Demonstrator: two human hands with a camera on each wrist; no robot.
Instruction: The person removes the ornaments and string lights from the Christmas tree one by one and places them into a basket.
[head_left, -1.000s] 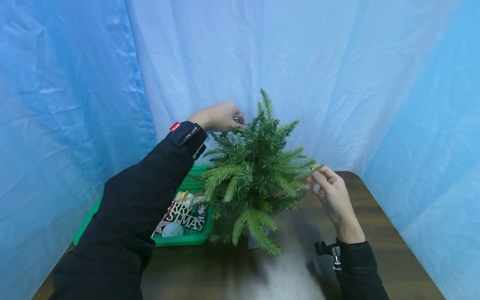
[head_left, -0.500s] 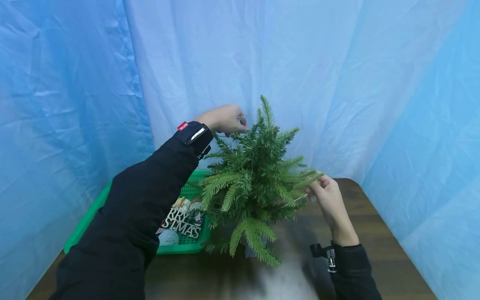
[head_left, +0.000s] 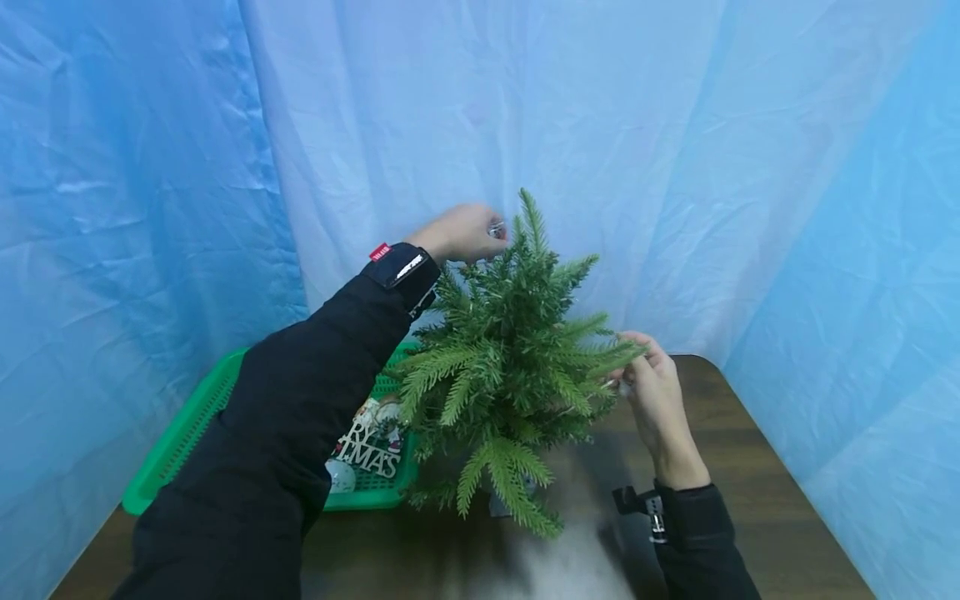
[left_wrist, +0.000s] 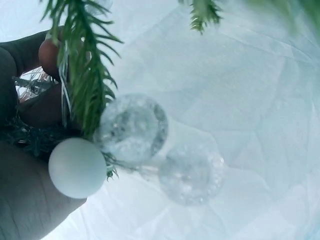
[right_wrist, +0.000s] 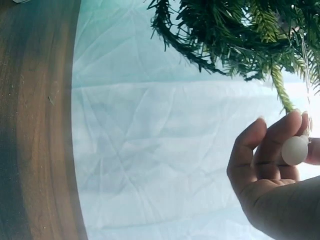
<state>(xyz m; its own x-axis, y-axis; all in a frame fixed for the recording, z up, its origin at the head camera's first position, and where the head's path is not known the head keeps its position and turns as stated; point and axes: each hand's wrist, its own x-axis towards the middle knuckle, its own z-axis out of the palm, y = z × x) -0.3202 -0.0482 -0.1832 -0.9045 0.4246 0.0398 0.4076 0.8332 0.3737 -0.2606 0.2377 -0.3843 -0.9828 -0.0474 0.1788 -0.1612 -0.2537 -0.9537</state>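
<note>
A small artificial Christmas tree (head_left: 517, 350) stands mid-table. Behind its upper left side, my left hand (head_left: 468, 233) grips a bundle of thin shiny wire from a string of ball lights (head_left: 496, 229). The left wrist view shows a white ball (left_wrist: 77, 168) and two clear balls (left_wrist: 132, 129) hanging by that hand beside a branch (left_wrist: 82, 65). At the right branch tips, my right hand (head_left: 654, 392) pinches the string's wire, the thumb partly hidden. In the right wrist view another white ball (right_wrist: 295, 151) sits against these fingers, with wire running up into the branches.
A green plastic basket (head_left: 375, 500) stands on the brown table (head_left: 750, 483) at left, partly under my left sleeve. It holds a lettered Christmas sign (head_left: 367, 450) and a pale ball (head_left: 341, 477). Blue-white cloth (head_left: 637, 125) hangs around the table.
My left hand has moved right with the wire bundle, close to the treetop. My right hand stays at the right branch tips, with its fingers slightly shifted. The head view has tilted a little.
</note>
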